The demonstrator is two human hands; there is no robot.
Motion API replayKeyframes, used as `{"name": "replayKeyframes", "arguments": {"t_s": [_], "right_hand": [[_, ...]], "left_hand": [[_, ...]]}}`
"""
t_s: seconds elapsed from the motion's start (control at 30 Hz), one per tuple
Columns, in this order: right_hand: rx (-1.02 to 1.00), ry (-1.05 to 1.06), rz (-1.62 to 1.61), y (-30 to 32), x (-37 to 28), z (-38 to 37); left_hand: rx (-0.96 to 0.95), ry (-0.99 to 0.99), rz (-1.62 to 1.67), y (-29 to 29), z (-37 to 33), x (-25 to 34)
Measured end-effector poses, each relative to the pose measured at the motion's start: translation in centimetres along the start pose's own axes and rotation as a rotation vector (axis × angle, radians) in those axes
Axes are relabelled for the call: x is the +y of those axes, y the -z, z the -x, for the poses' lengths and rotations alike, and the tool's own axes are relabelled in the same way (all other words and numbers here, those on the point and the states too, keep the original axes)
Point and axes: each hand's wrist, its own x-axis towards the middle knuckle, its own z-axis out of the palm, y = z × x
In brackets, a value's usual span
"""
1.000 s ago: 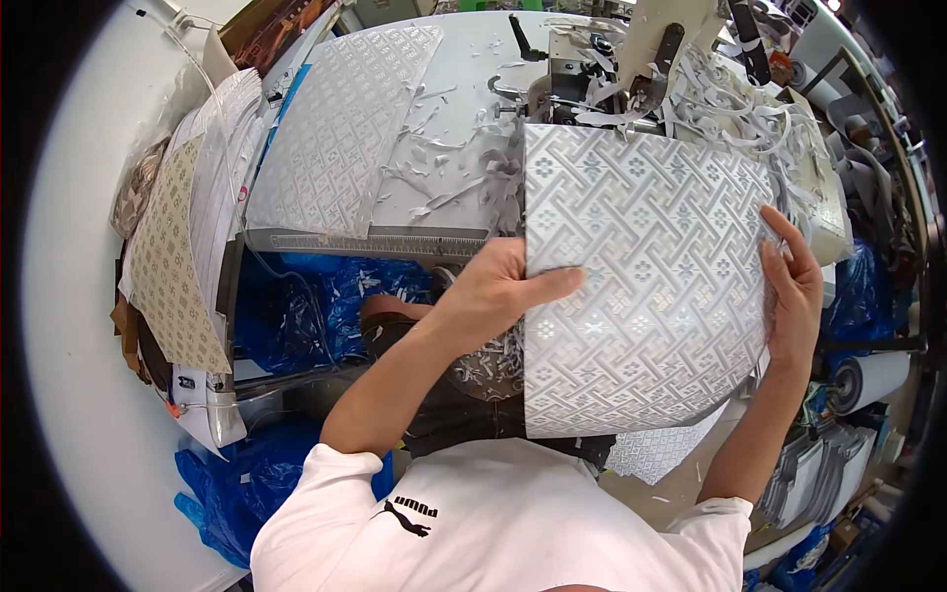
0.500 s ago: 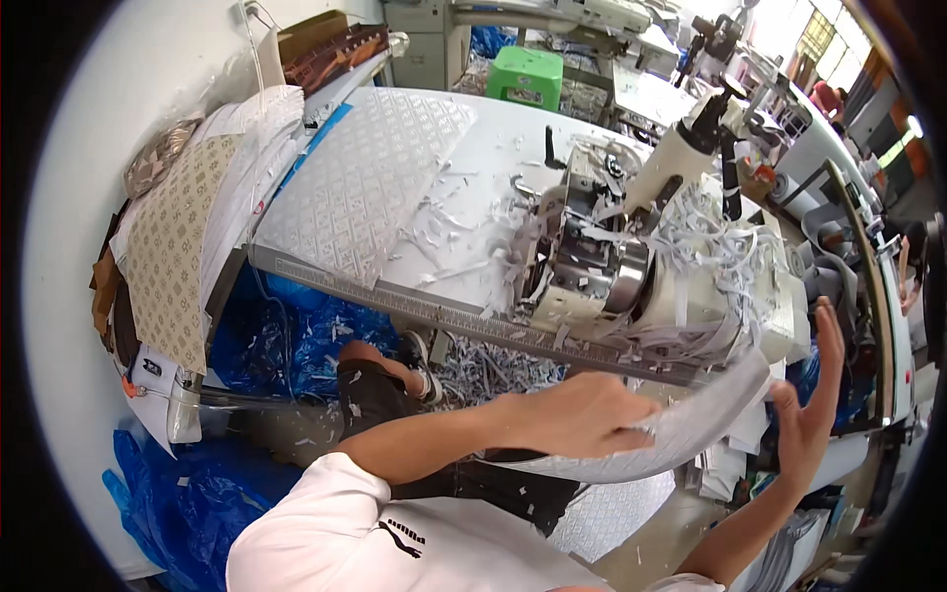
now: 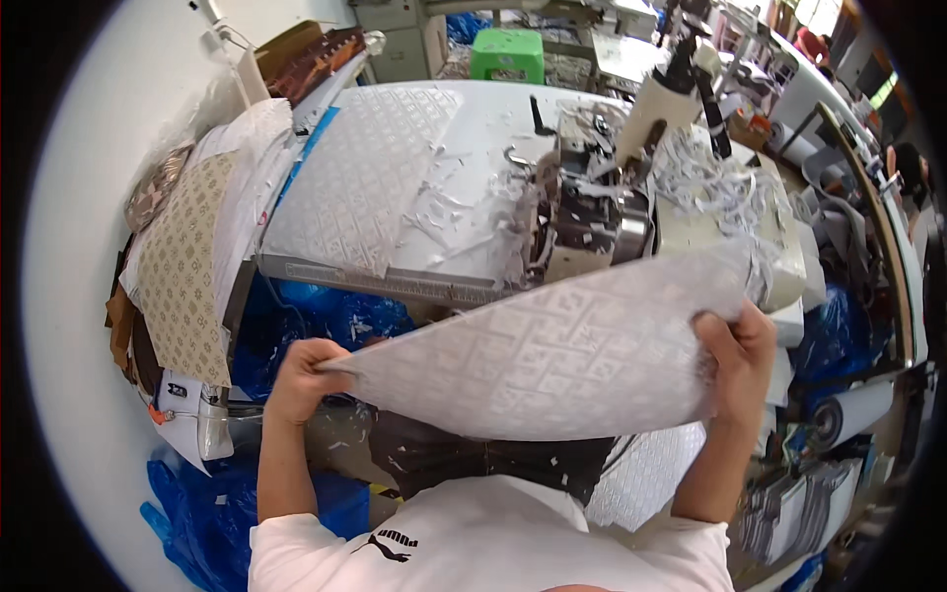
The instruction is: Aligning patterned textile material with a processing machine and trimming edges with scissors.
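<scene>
A pale grey sheet with an embossed geometric pattern [image 3: 533,355] is stretched between my two hands, over my lap and in front of the machine. My left hand [image 3: 304,379] pinches its pointed left end. My right hand [image 3: 738,353] grips the broader right end, thumb on the upper face. Behind the sheet stands a machine with metal rollers [image 3: 602,222], littered with thin cut strips [image 3: 715,187]; the sheet hides its lower front. On the white table [image 3: 488,123] left of the machine lies another sheet of the same pattern [image 3: 360,178].
A metal ruler [image 3: 414,286] runs along the table's front edge. Draped patterned sheets [image 3: 187,266] hang at the left by the wall. Blue plastic bags [image 3: 247,523] lie below. A green stool [image 3: 506,56] stands behind the table. Stacked grey pieces [image 3: 799,513] are at the lower right.
The sheet has swung up and spread out flat between both hands. My left hand has moved left to its end; my right hand, open before, now grips the other end.
</scene>
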Motion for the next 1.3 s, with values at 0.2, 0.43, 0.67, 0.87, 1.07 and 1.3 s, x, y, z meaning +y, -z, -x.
{"name": "replayKeyframes", "arguments": {"t_s": [0.2, 0.43, 0.67, 0.87, 1.07, 1.3], "right_hand": [[0.082, -0.220, -0.542, -9.6, 6.0, -0.9], [0.052, -0.106, -0.411, -11.6, 5.9, -1.8], [0.057, -0.155, -0.283, -11.8, 6.0, -3.4], [0.068, -0.144, -0.249, -11.4, 5.9, -4.5], [0.108, -0.148, -0.199, -8.7, 6.2, -4.4], [0.162, -0.118, -0.223, -0.7, 6.2, -4.7]], "left_hand": [[0.637, -0.060, 0.449, -1.2, 0.2, 3.3], [0.516, 0.042, 0.018, 2.6, 0.3, 7.3], [0.468, 0.020, -0.046, 3.2, -2.3, 10.1], [0.468, 0.048, -0.036, 3.0, -3.5, 10.7], [0.461, 0.031, 0.002, 1.5, -4.2, 9.9], [0.239, 0.037, 0.016, -4.0, -6.4, 8.1]]}}
